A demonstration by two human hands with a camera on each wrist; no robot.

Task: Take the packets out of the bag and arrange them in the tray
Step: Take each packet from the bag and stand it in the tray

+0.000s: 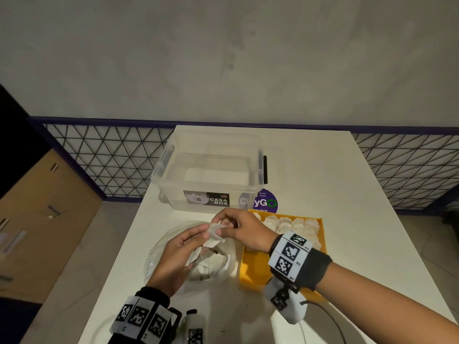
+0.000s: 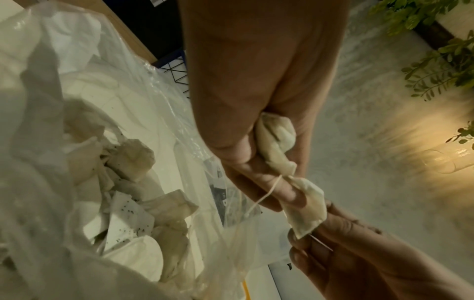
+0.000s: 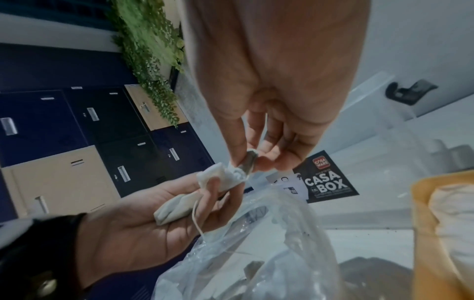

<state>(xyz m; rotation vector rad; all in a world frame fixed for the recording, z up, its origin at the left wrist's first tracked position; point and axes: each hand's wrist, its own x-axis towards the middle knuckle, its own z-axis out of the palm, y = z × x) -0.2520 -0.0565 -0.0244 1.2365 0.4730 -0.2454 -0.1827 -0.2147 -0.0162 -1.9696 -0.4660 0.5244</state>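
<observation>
Our left hand (image 1: 173,254) and right hand (image 1: 238,229) both pinch one packet (image 1: 214,232) above the bag (image 1: 159,259), beside the tray (image 1: 248,269). Our right wrist hides part of the tray's packet rows; the bag's contents are blurred.

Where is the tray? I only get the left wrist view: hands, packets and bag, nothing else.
Observer: The yellow plastic tray sits on the white table, just right of the clear plastic bag.
Operator: Any packets in it yet?
Observer: Yes, pale paper packets fill its far end; the near left part shows bare yellow.
Operator: And the one in hand?
Observer: The left hand and right hand hold the held packet above the bag's far side, left of the tray.
</observation>
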